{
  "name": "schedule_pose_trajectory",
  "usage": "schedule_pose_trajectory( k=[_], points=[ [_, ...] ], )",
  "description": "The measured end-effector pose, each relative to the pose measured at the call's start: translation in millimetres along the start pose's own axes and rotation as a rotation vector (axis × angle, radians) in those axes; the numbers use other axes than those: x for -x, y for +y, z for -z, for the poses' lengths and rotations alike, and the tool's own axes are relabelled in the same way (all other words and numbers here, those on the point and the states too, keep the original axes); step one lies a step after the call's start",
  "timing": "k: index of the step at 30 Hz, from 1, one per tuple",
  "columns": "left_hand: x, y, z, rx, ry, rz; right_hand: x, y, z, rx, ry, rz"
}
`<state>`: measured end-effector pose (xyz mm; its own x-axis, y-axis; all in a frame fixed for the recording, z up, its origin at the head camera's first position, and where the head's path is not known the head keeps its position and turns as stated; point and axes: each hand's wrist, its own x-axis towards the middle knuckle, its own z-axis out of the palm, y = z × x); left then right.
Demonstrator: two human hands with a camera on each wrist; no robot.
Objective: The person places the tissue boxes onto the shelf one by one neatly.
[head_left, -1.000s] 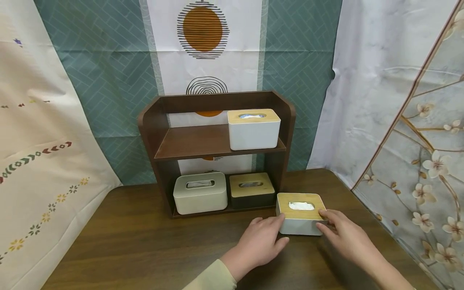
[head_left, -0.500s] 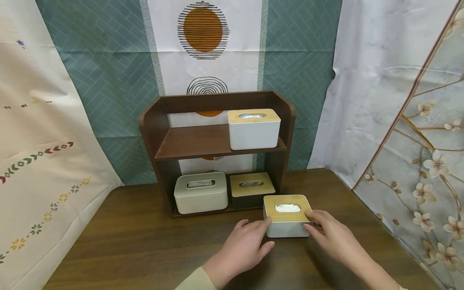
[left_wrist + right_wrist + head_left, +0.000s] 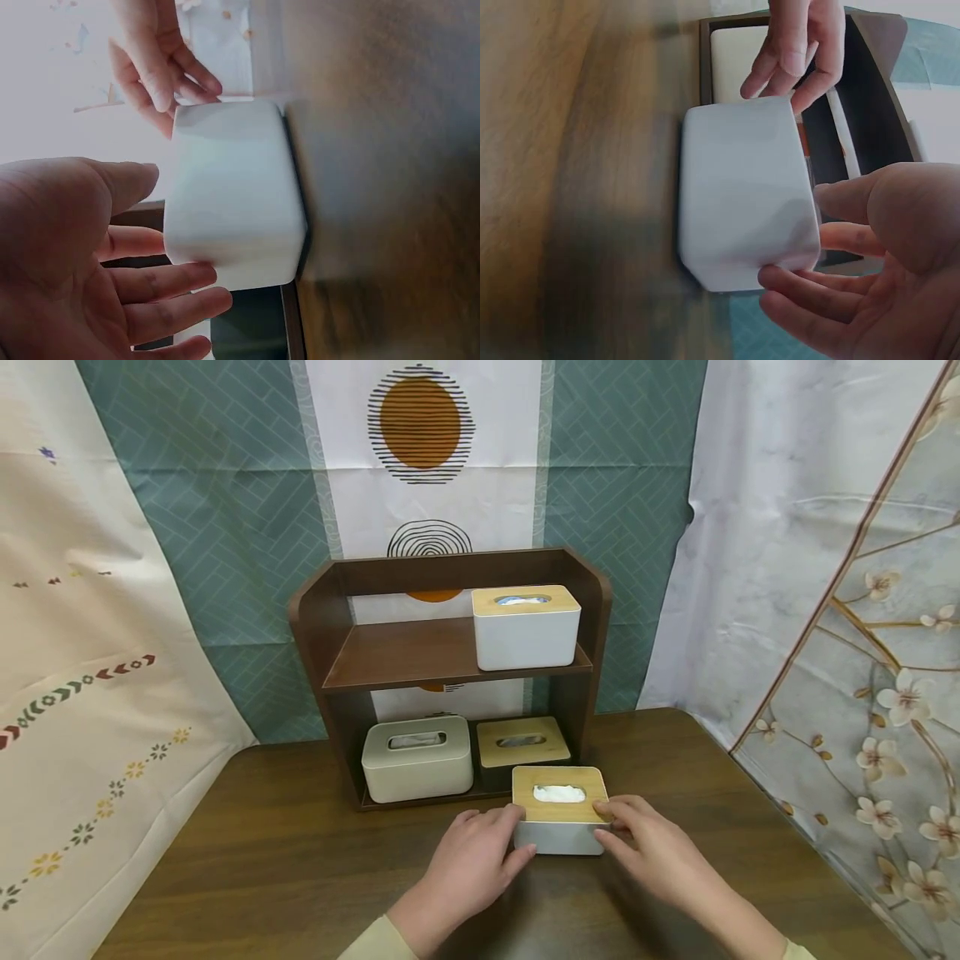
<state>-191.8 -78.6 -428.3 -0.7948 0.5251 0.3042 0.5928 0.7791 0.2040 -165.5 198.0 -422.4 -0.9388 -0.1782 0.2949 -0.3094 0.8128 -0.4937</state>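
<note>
A white tissue box (image 3: 558, 838) with a light wooden lid and an oval slot showing white tissue stands on the wooden table, in front of the shelf. My left hand (image 3: 474, 868) is at its left end; in the left wrist view the fairly straight fingers (image 3: 187, 311) touch that end while the thumb stands off. At the opposite end is my right hand (image 3: 651, 850). Its fingers (image 3: 802, 289) lie against the box's end in the right wrist view, and its thumb tip is right at the edge.
Behind the box stands a dark brown two-tier shelf (image 3: 454, 674). Its upper tier bears a larger white tissue box (image 3: 527, 642) at the right. Below are a cream tissue box (image 3: 417, 777) and a dark tissue box (image 3: 522, 753) with a tan lid. Curtains (image 3: 232, 560) surround the table (image 3: 300, 877).
Between my two hands, the white tissue box has moved left across the table, from right of the shelf to in front of the dark box. Both hands have moved left with it.
</note>
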Motion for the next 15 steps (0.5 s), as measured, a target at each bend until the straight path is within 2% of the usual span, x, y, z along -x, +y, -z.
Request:
schedule_pose_trajectory(
  k=[9,15],
  points=[
    [-1.8,-9.0,3.1,-0.009,0.110,-0.010,-14.6,6.1,-1.4,-0.005,-0.041,-0.023],
    [-3.7,-12.9,1.0,-0.011,0.074,0.029,-17.5,12.9,-3.6,-0.004,-0.048,0.009]
  ],
)
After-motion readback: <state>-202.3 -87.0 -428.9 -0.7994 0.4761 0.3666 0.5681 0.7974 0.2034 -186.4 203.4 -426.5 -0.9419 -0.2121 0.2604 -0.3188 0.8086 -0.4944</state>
